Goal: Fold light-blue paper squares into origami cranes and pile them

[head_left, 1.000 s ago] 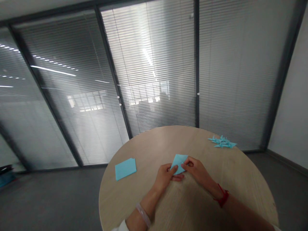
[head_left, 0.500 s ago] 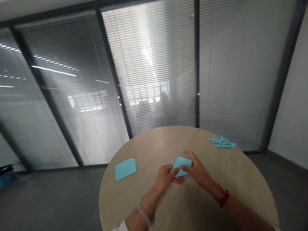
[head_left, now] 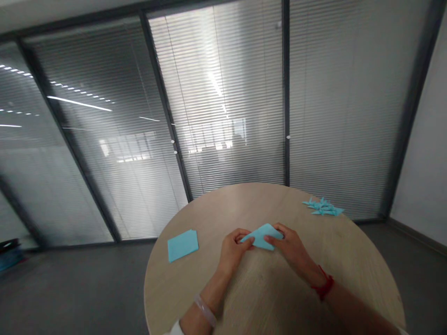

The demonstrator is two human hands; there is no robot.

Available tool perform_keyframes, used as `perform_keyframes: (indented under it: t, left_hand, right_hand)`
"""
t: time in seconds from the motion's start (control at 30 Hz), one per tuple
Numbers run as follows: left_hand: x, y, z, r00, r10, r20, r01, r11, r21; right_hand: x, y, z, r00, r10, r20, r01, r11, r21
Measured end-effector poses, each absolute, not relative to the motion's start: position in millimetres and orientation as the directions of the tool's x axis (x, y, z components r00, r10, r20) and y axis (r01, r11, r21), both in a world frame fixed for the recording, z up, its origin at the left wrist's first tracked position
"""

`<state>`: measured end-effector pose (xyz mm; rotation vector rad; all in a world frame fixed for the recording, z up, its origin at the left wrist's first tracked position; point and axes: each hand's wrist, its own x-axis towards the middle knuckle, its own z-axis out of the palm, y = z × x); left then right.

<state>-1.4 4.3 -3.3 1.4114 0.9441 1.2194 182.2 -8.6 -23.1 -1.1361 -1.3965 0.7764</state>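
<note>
A light blue sheet of paper (head_left: 262, 236) is held between my two hands, just over the near middle of the table. My left hand (head_left: 234, 251) pinches its left corner, thumb on top and fingers curled behind. At its right end, my right hand (head_left: 289, 244) grips the paper between thumb and fingers. The sheet looks tilted and partly folded; its underside is hidden. To the left lies a stack of light blue paper (head_left: 183, 245). Several folded blue paper pieces (head_left: 323, 206), pointed like origami cranes, sit in a pile at the far right.
The round wooden table (head_left: 244, 200) has its curved edge on the left, back and right. Behind it stands a glass partition with blinds (head_left: 226, 107). A dark and blue object (head_left: 10, 253) is on the floor at far left.
My right hand's fingers have closed on the paper's right end, where they were spread before. The paper has turned and tilted, and my left hand has shifted slightly left and up.
</note>
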Motion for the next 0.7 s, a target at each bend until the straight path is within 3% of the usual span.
perform_keyframes:
  t: [0.2, 0.37, 0.7]
  left_hand:
    - [-5.1, 3.4, 2.8, 0.097, 0.959, 0.265, -0.076, -0.259, 0.963]
    - [-6.0, 1.3, 7.2, 0.133, 0.973, 0.186, -0.242, -0.151, 0.959]
    - [-6.9, 1.9, 5.8, 0.067, 0.982, 0.179, -0.222, -0.16, 0.962]
  right_hand:
    - [180.4, -6.9, -26.8, -0.025, 0.964, 0.265, -0.008, 0.265, -0.964]
    - [182.4, -7.2, -26.2, 0.044, 0.952, 0.302, 0.008, 0.302, -0.953]
    - [180.0, -7.8, -26.2, 0.012, 0.961, 0.276, -0.019, 0.276, -0.961]
